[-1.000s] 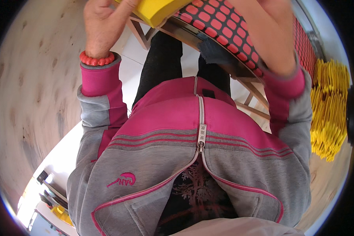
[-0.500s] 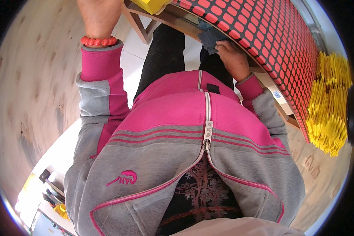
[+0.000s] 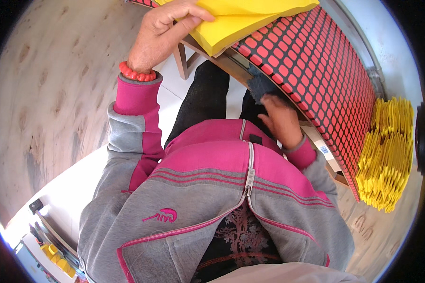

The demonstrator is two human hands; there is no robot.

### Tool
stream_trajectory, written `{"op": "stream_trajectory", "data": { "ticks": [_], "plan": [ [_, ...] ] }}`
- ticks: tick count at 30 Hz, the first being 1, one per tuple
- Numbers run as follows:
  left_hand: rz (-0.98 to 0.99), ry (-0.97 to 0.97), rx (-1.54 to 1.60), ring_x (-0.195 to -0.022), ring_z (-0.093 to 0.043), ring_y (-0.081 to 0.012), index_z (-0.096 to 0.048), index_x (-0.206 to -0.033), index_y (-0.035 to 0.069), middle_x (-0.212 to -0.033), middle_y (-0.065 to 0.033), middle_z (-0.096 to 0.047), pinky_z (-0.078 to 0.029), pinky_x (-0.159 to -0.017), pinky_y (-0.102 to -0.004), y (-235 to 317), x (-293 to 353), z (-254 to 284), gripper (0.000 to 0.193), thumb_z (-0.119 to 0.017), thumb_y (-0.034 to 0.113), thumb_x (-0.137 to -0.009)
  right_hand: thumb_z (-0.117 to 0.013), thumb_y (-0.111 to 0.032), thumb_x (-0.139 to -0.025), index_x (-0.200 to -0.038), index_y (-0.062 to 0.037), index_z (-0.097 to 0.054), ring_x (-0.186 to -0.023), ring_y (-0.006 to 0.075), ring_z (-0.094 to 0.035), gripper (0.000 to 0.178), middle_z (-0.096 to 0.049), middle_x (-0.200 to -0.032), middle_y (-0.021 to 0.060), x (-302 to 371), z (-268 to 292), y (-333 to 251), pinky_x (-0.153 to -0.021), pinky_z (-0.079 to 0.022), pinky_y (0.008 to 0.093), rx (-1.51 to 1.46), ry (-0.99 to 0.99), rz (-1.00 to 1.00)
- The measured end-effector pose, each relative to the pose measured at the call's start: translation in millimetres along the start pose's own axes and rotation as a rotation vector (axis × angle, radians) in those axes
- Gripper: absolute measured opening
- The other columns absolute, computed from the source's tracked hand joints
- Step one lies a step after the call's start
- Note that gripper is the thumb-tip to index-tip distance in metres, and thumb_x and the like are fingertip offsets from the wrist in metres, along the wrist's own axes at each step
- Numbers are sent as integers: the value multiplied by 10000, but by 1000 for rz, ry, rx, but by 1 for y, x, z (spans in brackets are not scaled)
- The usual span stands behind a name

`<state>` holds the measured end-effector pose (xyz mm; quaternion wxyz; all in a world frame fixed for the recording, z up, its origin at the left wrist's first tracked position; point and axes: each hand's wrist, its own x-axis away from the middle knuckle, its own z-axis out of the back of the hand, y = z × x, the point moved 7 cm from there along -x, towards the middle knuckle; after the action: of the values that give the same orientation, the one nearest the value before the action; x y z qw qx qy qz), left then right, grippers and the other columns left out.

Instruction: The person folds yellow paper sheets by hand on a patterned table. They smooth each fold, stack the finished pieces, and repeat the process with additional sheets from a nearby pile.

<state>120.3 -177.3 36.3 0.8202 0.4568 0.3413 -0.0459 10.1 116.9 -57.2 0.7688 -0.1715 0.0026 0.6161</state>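
A yellow folded sheet or stack of sheets lies over the near edge of the table at the top of the head view. My left hand is closed at its left corner, thumb and fingers pinching the edge; whether it has one layer or several cannot be made out. Below the table edge, a dark blue-grey cloth with a jagged border hangs by my leg. Beside it, slightly blurred, is my right hand, its thumb apart from the fingers and nothing visible in it.
A red-and-black patterned cover is spread over the table. To the far right stands a large bundle of folded yellow pieces. A wooden table leg is near my knee. More yellow items sit at lower left.
More of the table and the yellow sheets has come into view. My left hand now shows at the sheets' edge. My right hand has come away from the dark cloth, its thumb spread.
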Motion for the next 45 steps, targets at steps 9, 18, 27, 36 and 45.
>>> {"op": "stream_trajectory", "data": {
  "ticks": [9, 18, 27, 36, 45],
  "plan": [
    [-27, -11, -178, -1192, -620, -191, -742, -1062, 14, -1177, -61, -722, -425, -1094, -343, 2, 1, 6, 201, -564, -39, -986, -812, -109, -745, -944, -72, -683, -784, 249, -706, 240, -704, -946, 77, -113, 121, -86, -636, -560, 323, -172, 441, 682],
    [-22, -33, -146, -1119, -639, -178, -723, -1061, 15, -1079, -31, -728, -442, -1073, -344, 6, -1, 7, 192, -553, -44, -995, -699, -124, -832, -968, -97, -696, -868, 234, -692, 139, -691, -983, 35, -163, 99, -94, -750, -562, 350, 55, 418, 815],
    [0, -76, -219, -1226, -627, -204, -719, -1106, 37, -1132, -36, -732, -358, -1175, -417, 10, 4, 10, 231, -606, -32, -916, -724, -72, -859, -969, -59, -679, -835, 275, -684, 120, -689, -925, 84, -180, 91, -72, -737, -545, 357, -354, 344, 562],
    [22, -88, -179, -1213, -610, -166, -709, -1045, 52, -1083, -12, -720, -315, -1220, -432, 5, 4, 8, 120, -717, 53, -926, -751, -75, -883, -1002, -31, -687, -856, 249, -697, 143, -702, -943, 100, -183, 85, -61, -757, -541, 334, -562, 287, 377],
    [139, 93, -71, -1117, -603, -129, -687, -1004, 48, -1065, 11, -693, -418, -1059, -317, -3, 7, 7, 78, -717, 113, -972, -788, -71, -827, -995, -58, -685, -979, 289, -701, 198, -707, -1095, 117, -171, 94, -70, -838, -564, 350, -361, 370, 597]
  ]
}}
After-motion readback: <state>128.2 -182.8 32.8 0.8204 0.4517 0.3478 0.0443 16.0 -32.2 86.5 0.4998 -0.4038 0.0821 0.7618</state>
